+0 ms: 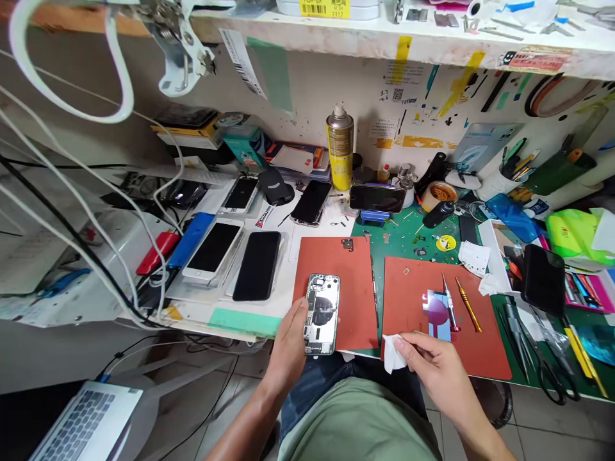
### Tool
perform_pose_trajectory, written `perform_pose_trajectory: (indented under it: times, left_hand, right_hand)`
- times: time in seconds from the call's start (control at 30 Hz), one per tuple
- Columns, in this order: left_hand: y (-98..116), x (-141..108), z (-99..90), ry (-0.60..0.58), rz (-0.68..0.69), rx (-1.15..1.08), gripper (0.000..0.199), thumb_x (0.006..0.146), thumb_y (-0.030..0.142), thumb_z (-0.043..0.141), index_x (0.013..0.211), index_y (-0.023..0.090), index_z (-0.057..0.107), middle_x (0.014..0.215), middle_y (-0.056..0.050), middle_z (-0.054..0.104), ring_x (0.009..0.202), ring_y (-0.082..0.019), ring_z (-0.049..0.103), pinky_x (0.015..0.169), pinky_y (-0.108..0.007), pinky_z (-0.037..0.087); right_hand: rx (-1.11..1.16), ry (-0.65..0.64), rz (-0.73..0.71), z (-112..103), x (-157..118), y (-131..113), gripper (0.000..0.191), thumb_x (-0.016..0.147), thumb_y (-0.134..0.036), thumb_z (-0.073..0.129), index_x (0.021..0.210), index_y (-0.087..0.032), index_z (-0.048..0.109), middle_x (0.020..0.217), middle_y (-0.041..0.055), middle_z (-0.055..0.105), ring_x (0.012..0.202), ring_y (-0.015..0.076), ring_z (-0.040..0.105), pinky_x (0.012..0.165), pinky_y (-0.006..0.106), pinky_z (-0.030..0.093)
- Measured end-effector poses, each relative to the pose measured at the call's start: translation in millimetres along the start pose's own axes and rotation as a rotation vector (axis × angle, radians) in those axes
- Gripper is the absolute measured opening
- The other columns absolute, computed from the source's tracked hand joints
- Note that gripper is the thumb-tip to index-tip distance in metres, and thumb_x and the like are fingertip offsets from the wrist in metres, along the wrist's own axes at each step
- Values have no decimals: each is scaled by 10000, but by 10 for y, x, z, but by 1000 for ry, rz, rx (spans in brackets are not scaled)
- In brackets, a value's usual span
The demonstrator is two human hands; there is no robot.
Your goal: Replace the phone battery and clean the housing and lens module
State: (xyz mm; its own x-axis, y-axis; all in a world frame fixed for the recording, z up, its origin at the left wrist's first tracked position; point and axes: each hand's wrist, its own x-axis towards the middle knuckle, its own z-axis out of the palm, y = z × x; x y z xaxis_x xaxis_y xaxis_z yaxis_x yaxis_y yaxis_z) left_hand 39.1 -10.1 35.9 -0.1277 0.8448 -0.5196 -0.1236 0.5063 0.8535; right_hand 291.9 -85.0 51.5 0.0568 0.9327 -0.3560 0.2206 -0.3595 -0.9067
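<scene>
My left hand (289, 337) grips an opened smartphone (323, 314) by its left edge, its bare inner parts facing up. The phone is over the front part of the left red mat (358, 288). Between thumb and fingers of my right hand (430, 358) is a crumpled white tissue (394, 355), at the near edge of the right red mat (403, 301). Two screwdrivers, one silver and red (450, 301), one gold (468, 304), lie on that mat beside a shiny blue-purple plate (436, 314). A small dark phone part (347, 244) rests at the left mat's far edge.
Several phones, among them a black one (257, 266) and a white-framed one (214, 250), lie at left. A yellow spray can (339, 147) stands at the back, near a propped-up phone (377, 198). Scissors (552, 378) and tweezers (517, 336) are at right. A shelf (336, 38) overhangs the bench.
</scene>
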Motion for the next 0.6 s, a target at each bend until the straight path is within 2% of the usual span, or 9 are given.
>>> perform_pose_trajectory:
  times: [0.1, 0.2, 0.3, 0.43, 0.5, 0.53, 0.6]
  left_hand:
    - [-80, 37, -21, 17, 96, 98, 568, 954, 580, 703, 1346, 170, 668, 1292, -140, 770, 1238, -319, 710, 998, -370, 590]
    - [-150, 31, -65, -8, 219, 318, 594, 1001, 539, 646, 1477, 188, 588, 1302, -155, 754, 1211, -323, 716, 1000, -408, 588]
    - [-225, -9, -105, 34, 447, 663, 530, 1052, 464, 562, 1512, 201, 564, 1389, -172, 694, 1285, -350, 659, 1083, -502, 539]
    - [-295, -100, -129, 127, 798, 1000, 466, 1061, 404, 547, 1457, 170, 615, 1287, -205, 681, 1214, -389, 644, 1061, -625, 514]
    - [-284, -175, -118, 168, 895, 1016, 428, 1054, 364, 584, 1430, 169, 639, 1306, -210, 664, 1236, -385, 634, 1071, -624, 509]
    - [-265, -221, -103, 147, 909, 977, 403, 1050, 340, 601, 1418, 183, 651, 1332, -200, 661, 1257, -369, 633, 1084, -598, 512]
    - [-209, -318, -47, -33, 827, 817, 370, 1053, 315, 615, 1407, 226, 668, 1362, -157, 682, 1244, -309, 668, 1073, -494, 551]
  right_hand:
    - [175, 0, 104, 44, 39, -21, 514, 897, -694, 724, 880, -193, 836, 641, 11, 579, 614, 148, 473, 576, 288, 373]
    - [305, -15, 142, 81, 69, -85, 540, 848, -704, 774, 848, -166, 813, 633, 2, 548, 606, 126, 435, 563, 277, 321]
    - [373, -32, 144, 112, 81, -131, 520, 859, -678, 783, 789, -162, 768, 655, -1, 541, 607, 115, 423, 558, 272, 300]
    - [368, -35, 66, 146, 70, -132, 456, 923, -602, 757, 765, -176, 739, 750, -3, 538, 636, 114, 477, 585, 274, 357]
    - [329, -53, 24, 163, 60, -135, 412, 959, -575, 728, 838, -185, 778, 809, 7, 562, 661, 119, 511, 606, 278, 388]
    - [301, -61, 5, 172, 55, -143, 397, 976, -567, 711, 881, -191, 797, 833, 13, 576, 672, 123, 523, 619, 281, 404]
    - [237, -76, -30, 193, 43, -171, 379, 1004, -553, 679, 956, -205, 822, 868, 23, 598, 694, 130, 542, 648, 286, 434]
